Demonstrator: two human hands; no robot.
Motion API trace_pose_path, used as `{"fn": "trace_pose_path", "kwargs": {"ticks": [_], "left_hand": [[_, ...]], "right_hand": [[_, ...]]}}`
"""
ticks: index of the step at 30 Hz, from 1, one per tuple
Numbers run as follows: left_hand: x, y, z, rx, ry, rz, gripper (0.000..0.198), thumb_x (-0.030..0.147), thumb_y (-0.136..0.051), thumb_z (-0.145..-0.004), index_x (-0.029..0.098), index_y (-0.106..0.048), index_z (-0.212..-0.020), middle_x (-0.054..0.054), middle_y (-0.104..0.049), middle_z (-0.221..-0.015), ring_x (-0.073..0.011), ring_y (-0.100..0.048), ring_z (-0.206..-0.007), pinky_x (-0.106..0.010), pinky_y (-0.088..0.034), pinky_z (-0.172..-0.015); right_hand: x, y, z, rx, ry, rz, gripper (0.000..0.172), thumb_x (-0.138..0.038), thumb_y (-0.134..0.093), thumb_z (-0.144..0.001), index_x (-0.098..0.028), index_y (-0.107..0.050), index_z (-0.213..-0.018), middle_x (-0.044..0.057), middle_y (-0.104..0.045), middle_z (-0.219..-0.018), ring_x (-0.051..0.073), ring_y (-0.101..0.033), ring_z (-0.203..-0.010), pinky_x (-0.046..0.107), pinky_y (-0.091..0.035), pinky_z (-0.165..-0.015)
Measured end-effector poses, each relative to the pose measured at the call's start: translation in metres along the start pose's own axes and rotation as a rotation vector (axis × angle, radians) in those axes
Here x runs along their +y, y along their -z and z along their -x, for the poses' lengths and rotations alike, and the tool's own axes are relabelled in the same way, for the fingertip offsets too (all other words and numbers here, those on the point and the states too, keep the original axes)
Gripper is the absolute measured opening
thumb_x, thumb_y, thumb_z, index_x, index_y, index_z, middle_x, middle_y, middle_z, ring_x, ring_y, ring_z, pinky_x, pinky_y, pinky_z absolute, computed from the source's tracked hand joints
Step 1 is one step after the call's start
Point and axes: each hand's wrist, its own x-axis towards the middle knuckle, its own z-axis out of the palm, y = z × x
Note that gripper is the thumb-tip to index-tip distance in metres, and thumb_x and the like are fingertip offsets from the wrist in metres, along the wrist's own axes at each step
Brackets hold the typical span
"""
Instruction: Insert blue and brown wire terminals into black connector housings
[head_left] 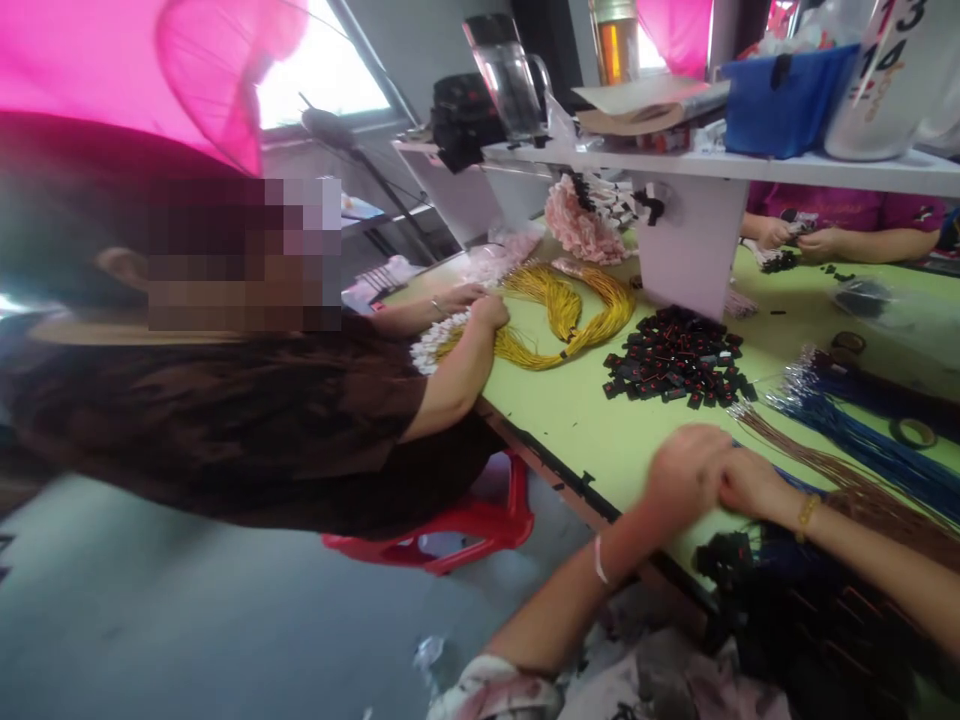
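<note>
My left hand and my right hand meet over the near edge of the green table, both blurred by motion with fingers curled together; what they hold is hidden. Brown wires and blue wires lie just beyond them. A pile of small black parts sits farther out. Black parts with wires lie heaped under my right forearm.
A co-worker in a dark top sits at the left, hands on a yellow wire bundle. Another person's hands work at the far right. A white shelf carries a blue bin and jug. A red stool stands below.
</note>
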Motion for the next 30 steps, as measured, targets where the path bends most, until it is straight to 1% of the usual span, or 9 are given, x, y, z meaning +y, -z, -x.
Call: {"fn": "trace_pose_path", "kwargs": {"ticks": [3, 5, 7, 9, 14, 20, 25, 28, 30], "left_hand": [[-0.079, 0.034, -0.004, 0.165, 0.384, -0.222, 0.035, 0.016, -0.044, -0.085, 0.015, -0.061, -0.116, -0.015, -0.059, -0.122, -0.0272, -0.049, -0.116, -0.047, -0.038, -0.103], [-0.121, 0.050, -0.005, 0.191, 0.521, -0.330, 0.043, 0.008, -0.046, -0.080, 0.011, -0.059, -0.120, -0.019, -0.053, -0.129, -0.0294, -0.046, -0.121, -0.048, -0.035, -0.105], [-0.148, 0.058, -0.003, 0.114, 0.574, -0.354, 0.048, 0.004, -0.047, -0.077, 0.011, -0.057, -0.123, -0.019, -0.053, -0.130, -0.0290, -0.047, -0.120, -0.047, -0.036, -0.104], [-0.158, 0.061, 0.000, 0.056, 0.574, -0.355, 0.044, 0.005, -0.049, -0.077, 0.014, -0.060, -0.119, -0.016, -0.058, -0.124, -0.0272, -0.051, -0.116, -0.046, -0.037, -0.102], [-0.146, 0.058, 0.009, 0.039, 0.564, -0.350, 0.028, 0.015, -0.059, -0.077, 0.016, -0.064, -0.105, -0.011, -0.066, -0.104, -0.0236, -0.057, -0.099, -0.040, -0.043, -0.093], [-0.120, 0.061, 0.018, 0.011, 0.577, -0.290, 0.027, 0.015, -0.063, -0.074, 0.021, -0.062, -0.100, -0.004, -0.057, -0.092, -0.0151, -0.056, -0.079, -0.029, -0.045, -0.076], [-0.106, 0.066, 0.029, -0.006, 0.643, -0.369, 0.019, 0.024, -0.069, -0.072, 0.020, -0.060, -0.088, -0.002, -0.058, -0.085, -0.0156, -0.056, -0.074, -0.029, -0.043, -0.072], [-0.099, 0.065, 0.034, 0.047, 0.691, -0.298, 0.023, 0.025, -0.069, -0.073, 0.021, -0.061, -0.093, -0.002, -0.063, -0.082, -0.0165, -0.057, -0.076, -0.030, -0.044, -0.074], [-0.091, 0.060, 0.035, 0.118, 0.715, -0.114, 0.025, 0.026, -0.068, -0.073, 0.021, -0.064, -0.097, -0.003, -0.066, -0.085, -0.0154, -0.057, -0.074, -0.029, -0.044, -0.071]], "right_hand": [[0.004, -0.004, 0.002, -0.008, 0.002, 0.014, 0.010, -0.019, -0.049, -0.080, -0.019, -0.059, -0.078, 0.004, -0.063, -0.073, 0.015, -0.053, -0.063, 0.026, -0.026, -0.057], [0.007, -0.007, 0.001, -0.014, 0.036, 0.020, 0.012, -0.017, -0.046, -0.081, -0.019, -0.057, -0.077, 0.004, -0.063, -0.074, 0.015, -0.053, -0.065, 0.026, -0.026, -0.058], [0.009, -0.010, 0.001, -0.010, 0.069, 0.012, 0.013, -0.017, -0.043, -0.083, -0.019, -0.054, -0.077, 0.004, -0.062, -0.073, 0.015, -0.052, -0.065, 0.026, -0.026, -0.059], [0.012, -0.011, 0.000, 0.003, 0.092, -0.009, 0.014, -0.018, -0.040, -0.085, -0.019, -0.052, -0.078, 0.004, -0.061, -0.073, 0.015, -0.051, -0.065, 0.027, -0.027, -0.060], [0.015, -0.006, 0.001, 0.023, 0.096, -0.148, 0.012, -0.018, -0.039, -0.085, -0.019, -0.047, -0.077, 0.003, -0.058, -0.070, 0.015, -0.049, -0.061, 0.026, -0.031, -0.059], [0.020, -0.013, -0.004, 0.104, 0.137, -0.449, 0.011, -0.023, -0.043, -0.084, -0.021, -0.046, -0.074, -0.001, -0.054, -0.064, 0.013, -0.049, -0.060, 0.024, -0.035, -0.058], [0.022, -0.020, -0.009, 0.162, 0.153, -0.612, 0.013, -0.028, -0.048, -0.084, -0.020, -0.051, -0.074, -0.002, -0.053, -0.065, 0.012, -0.048, -0.061, 0.023, -0.038, -0.059], [0.016, -0.016, -0.008, 0.174, 0.128, -0.662, 0.015, -0.029, -0.050, -0.084, -0.019, -0.052, -0.073, -0.002, -0.053, -0.065, 0.012, -0.047, -0.061, 0.023, -0.039, -0.060], [0.011, -0.011, -0.007, 0.177, 0.123, -0.678, 0.016, -0.030, -0.050, -0.084, -0.019, -0.052, -0.072, -0.002, -0.053, -0.065, 0.011, -0.047, -0.061, 0.023, -0.039, -0.060]]}}
